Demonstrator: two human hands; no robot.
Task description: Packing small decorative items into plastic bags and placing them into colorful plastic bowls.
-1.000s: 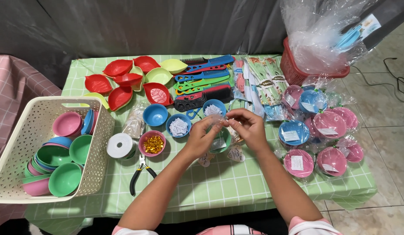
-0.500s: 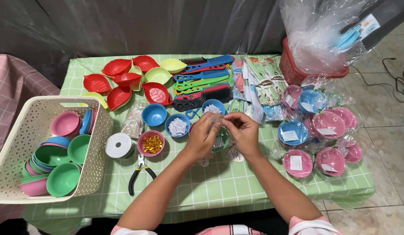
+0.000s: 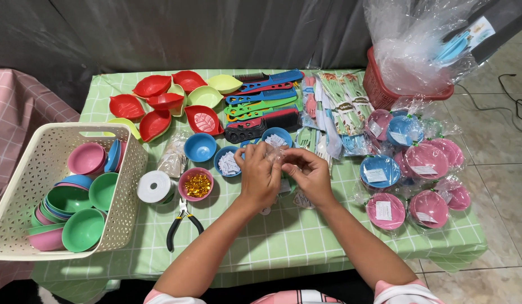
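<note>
My left hand (image 3: pixel 259 174) and my right hand (image 3: pixel 307 173) meet over the middle of the green checked table (image 3: pixel 283 236). Together they pinch a clear plastic wrapper (image 3: pixel 275 155) around a small green bowl (image 3: pixel 288 184), which is mostly hidden under my fingers. Just beyond my hands stand a blue bowl holding paper slips (image 3: pixel 228 162) and another blue bowl (image 3: pixel 277 137). A pink bowl of gold bits (image 3: pixel 196 184) sits left of my left hand.
A white basket (image 3: pixel 30 225) of pink, green and blue bowls stands at the left. A ribbon spool (image 3: pixel 154 187) and pliers (image 3: pixel 181 222) lie nearby. Red and yellow leaf dishes (image 3: pixel 165 107), combs (image 3: pixel 264 101), wrapped bowls (image 3: pixel 413 180) and a red basket (image 3: pixel 385 84) fill the far and right side.
My two hands have drawn closer together and shifted slightly toward me, working the clear wrapper between their fingers. Nothing else on the table has moved.
</note>
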